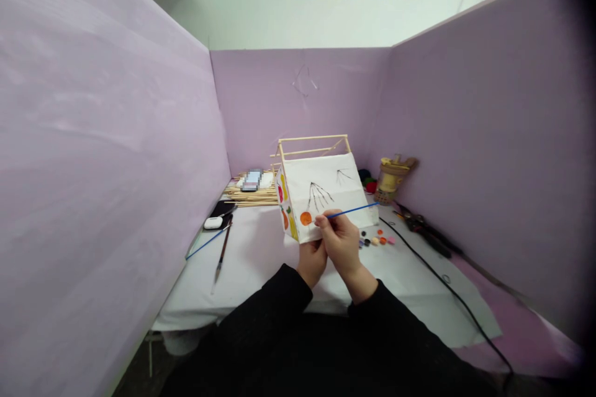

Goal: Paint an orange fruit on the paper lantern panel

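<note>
A box-shaped frame of thin wooden sticks covered with white paper point(342, 195) is tilted up above the table. The front panel carries black branching lines and an orange painted circle point(305, 218); the narrow left side shows colourful fruit shapes. My left hand point(311, 262) is closed on its lower edge, the fingers partly hidden behind the panel and my other hand. My right hand point(343, 242) pinches a thin blue paintbrush point(354, 209). The brush's tip end points left, close to the orange circle; whether it touches the paper I cannot tell.
Paint dabs point(382, 240) lie right of the frame, beside a black cable point(433, 270) and pliers point(423, 229). On the left are another brush point(223, 251), a white earphone case point(213, 223), sticks point(251, 195) and a phone point(252, 179). Purple partitions point(302, 105) enclose the table.
</note>
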`<state>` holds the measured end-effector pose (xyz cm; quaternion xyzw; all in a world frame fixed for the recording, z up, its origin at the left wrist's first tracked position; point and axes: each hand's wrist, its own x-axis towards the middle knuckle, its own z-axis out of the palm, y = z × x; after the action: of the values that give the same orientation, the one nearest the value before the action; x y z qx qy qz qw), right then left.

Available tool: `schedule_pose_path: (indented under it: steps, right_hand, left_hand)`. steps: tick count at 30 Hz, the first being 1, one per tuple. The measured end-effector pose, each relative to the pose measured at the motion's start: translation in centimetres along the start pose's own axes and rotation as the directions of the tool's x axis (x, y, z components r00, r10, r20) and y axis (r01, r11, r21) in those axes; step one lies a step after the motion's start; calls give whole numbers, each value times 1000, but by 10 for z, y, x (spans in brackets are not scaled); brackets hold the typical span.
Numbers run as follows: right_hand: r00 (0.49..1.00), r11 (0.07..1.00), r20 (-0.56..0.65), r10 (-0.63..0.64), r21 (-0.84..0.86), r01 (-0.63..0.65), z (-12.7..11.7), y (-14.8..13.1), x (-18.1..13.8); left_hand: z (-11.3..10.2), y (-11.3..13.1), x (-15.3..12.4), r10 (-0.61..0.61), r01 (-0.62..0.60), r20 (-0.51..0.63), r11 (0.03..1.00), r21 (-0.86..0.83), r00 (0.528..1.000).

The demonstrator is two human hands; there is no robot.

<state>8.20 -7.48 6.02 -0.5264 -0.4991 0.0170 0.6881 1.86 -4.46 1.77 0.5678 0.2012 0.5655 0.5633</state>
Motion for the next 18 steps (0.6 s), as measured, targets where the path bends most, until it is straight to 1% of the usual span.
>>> schedule_pose_path:
  steps: [3,8,10,13,15,18]
  right_hand:
    - [999,999,-31,28,28,-27,0,0,0]
    - [1000,1000,3,21,-10,-21,0,-3,1]
    - [998,997,-25,57,47,-56,-1,-4,2]
    - [994,977,-44,103,191,-93,-4,-3,4]
    - [996,971,-7,94,223,-90,-8,-2,5]
    - [997,981,65,52,183,-63,-13,0,7]
  left_hand:
    - [0,1,0,6,-6,9,1000,14,1000]
    - [0,-1,0,23,-23,25,1000,5,999]
    - [0,-2,0,31,-31,24,999,11,999]
    - [1,-3,0,41,-41,16,999,13,999]
    - [2,-2,-1,32,-32,7,999,8,999]
    - [3,1,-1,-6,6,11,1000,6,1000]
